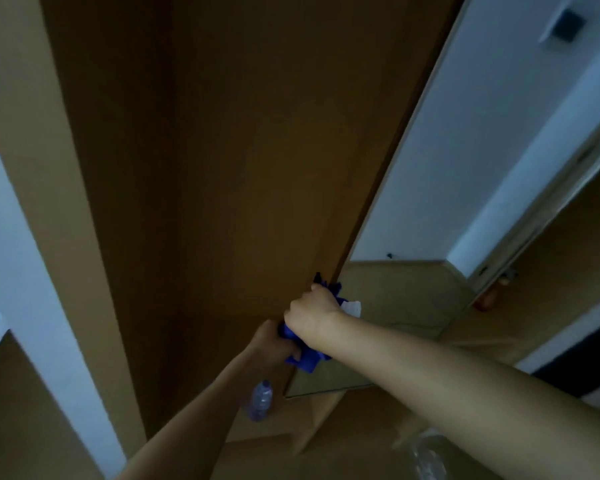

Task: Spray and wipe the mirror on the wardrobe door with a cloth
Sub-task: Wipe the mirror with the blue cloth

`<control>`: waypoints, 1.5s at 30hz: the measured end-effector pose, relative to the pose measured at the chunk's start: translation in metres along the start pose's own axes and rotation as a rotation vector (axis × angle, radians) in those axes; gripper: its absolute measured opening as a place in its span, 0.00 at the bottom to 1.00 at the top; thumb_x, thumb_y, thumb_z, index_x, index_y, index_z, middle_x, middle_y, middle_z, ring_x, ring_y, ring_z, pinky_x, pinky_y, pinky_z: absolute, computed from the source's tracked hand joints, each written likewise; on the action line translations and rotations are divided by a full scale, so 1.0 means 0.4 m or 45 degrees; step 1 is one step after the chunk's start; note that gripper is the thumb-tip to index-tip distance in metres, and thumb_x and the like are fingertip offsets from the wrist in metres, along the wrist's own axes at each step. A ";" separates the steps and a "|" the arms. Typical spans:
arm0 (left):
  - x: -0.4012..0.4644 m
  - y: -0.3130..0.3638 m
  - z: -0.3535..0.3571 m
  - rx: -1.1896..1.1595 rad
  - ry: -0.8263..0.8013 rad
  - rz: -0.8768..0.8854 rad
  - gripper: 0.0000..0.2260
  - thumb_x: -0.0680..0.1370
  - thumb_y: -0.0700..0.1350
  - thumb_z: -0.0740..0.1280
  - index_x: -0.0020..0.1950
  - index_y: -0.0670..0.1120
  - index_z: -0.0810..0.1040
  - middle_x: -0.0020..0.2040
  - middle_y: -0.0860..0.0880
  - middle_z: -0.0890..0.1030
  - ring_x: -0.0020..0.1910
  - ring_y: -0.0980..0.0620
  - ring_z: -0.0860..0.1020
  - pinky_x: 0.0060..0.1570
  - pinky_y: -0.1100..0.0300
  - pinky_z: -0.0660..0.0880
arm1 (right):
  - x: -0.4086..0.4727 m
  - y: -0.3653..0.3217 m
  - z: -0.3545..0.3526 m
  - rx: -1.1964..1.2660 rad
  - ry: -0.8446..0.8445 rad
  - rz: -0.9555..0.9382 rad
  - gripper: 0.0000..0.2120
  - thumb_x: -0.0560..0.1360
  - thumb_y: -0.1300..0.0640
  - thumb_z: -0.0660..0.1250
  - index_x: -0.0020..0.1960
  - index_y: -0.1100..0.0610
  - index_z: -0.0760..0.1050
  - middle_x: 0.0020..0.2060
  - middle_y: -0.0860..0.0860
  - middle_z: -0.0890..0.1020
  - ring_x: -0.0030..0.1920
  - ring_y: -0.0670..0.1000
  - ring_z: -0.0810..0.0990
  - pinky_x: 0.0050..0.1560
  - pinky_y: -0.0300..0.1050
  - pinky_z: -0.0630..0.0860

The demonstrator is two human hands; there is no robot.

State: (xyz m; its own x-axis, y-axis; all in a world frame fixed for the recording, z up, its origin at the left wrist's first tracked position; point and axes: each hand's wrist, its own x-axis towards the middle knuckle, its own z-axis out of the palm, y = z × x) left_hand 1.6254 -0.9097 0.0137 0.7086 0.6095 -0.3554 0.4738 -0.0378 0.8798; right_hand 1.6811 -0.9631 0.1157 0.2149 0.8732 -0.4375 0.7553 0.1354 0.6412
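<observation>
The brown wardrobe door (239, 168) fills the middle of the view. To its right the long mirror (430, 174) reflects a pale wall and wooden panels. A crumpled blue cloth (307, 360) sits at the mirror's left edge, low down. My right hand (310, 315) grips its upper part in a fist, and a small white piece (352, 308) shows beside the fingers. My left hand (274, 342) holds the cloth's lower part from the left. A clear plastic bottle (260, 400) shows just under my left wrist; what holds it is hidden.
A light wooden frame (32, 168) and a white wall (32, 289) stand to the left. Wooden shelves or boards (326, 420) lie below the mirror. Something shiny and clear (426, 459) sits at the bottom right.
</observation>
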 end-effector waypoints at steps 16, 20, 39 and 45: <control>-0.061 0.120 -0.219 -0.901 -0.405 -0.131 0.20 0.73 0.27 0.62 0.62 0.43 0.75 0.53 0.45 0.79 0.52 0.44 0.78 0.55 0.49 0.76 | -0.053 -0.017 -0.076 0.366 0.533 0.792 0.17 0.76 0.58 0.65 0.64 0.59 0.73 0.55 0.56 0.80 0.56 0.57 0.78 0.67 0.51 0.66; -0.076 0.166 -0.275 -1.126 -0.479 0.028 0.12 0.76 0.36 0.61 0.56 0.45 0.78 0.52 0.44 0.81 0.51 0.43 0.79 0.53 0.48 0.75 | -0.043 -0.067 -0.064 0.530 0.750 1.093 0.28 0.64 0.59 0.78 0.62 0.58 0.77 0.52 0.57 0.83 0.51 0.57 0.82 0.61 0.55 0.76; -0.160 0.507 -0.427 -0.087 -0.240 1.293 0.09 0.74 0.41 0.64 0.42 0.53 0.83 0.41 0.57 0.83 0.44 0.62 0.79 0.55 0.52 0.77 | -0.095 -0.027 -0.329 1.550 1.809 1.411 0.49 0.67 0.45 0.76 0.75 0.40 0.46 0.76 0.52 0.54 0.75 0.52 0.56 0.73 0.58 0.62; -0.199 0.626 -0.455 0.041 -0.169 1.485 0.09 0.68 0.53 0.60 0.42 0.60 0.79 0.42 0.61 0.81 0.54 0.55 0.76 0.66 0.40 0.65 | -0.167 0.104 -0.382 1.640 1.909 1.386 0.39 0.76 0.53 0.70 0.78 0.49 0.50 0.73 0.49 0.60 0.71 0.42 0.62 0.69 0.34 0.63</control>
State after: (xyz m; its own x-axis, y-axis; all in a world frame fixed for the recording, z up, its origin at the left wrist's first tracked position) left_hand 1.5926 -0.8236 0.3196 0.7704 0.1050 0.6289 -0.4869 -0.5399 0.6866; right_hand 1.6034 -0.9440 0.2679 0.6882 0.0760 0.7216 0.7168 -0.2252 -0.6599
